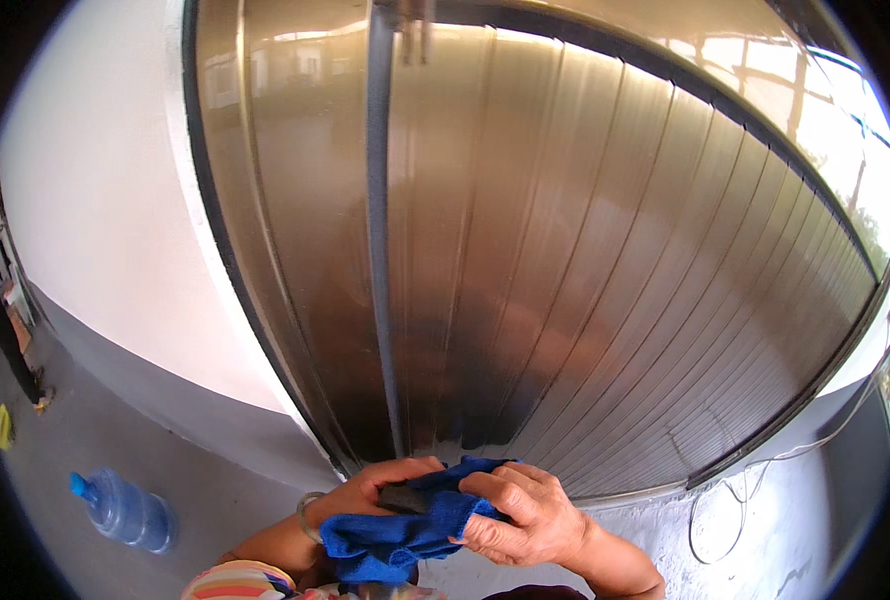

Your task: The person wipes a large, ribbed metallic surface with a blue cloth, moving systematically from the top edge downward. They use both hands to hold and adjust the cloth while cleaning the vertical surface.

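A blue cloth (390, 540) is bunched between my hands at the lower middle, with folds hanging below them. My left hand (370, 487) is closed on the cloth and on a dark grey, blocky object (402, 498) whose kind I cannot make out. Part of that object is wrapped by the cloth. With curled fingers, my right hand (525, 510) grips the cloth's right side. A bangle circles my left wrist. Just beyond both hands rises a shiny brownish metal door (555, 250) with upright ribs.
On the grey floor at left lies a blue water jug (130, 512). Behind it are a small yellow thing (4, 427) and another person's dark-clothed leg (10, 340). A white wall (115, 200) borders the door. A loose cable (745, 500) loops at right.
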Demonstrator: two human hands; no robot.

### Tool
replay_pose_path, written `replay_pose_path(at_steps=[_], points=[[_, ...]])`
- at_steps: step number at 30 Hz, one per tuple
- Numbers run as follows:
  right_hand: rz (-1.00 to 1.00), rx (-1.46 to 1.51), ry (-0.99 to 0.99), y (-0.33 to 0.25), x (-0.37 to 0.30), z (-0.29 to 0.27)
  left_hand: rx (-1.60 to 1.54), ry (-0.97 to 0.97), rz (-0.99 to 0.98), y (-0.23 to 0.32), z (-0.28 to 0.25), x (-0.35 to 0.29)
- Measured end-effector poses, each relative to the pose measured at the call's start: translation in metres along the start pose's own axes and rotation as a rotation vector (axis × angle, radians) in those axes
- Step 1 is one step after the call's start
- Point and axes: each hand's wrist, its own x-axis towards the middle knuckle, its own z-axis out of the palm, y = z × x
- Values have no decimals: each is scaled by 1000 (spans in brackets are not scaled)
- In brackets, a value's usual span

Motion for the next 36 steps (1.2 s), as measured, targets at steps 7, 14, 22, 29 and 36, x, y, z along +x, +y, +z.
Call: replay_pose_path(at_steps=[7, 14, 22, 29, 36], points=[[-170, 45, 99, 4, 51, 4, -270, 59, 121, 17, -4, -20], [-215, 35, 43, 3, 50, 4, -132, 97, 267, 37, -14, -26], [-139, 297, 252, 26, 10, 10, 378, 652, 386, 56, -20, -46], [-101, 598, 363, 25, -13, 14, 319, 692, 327, 63, -11, -39], [-192, 792, 356, 22, -30, 24, 410, 643, 295, 65, -33, -54]])
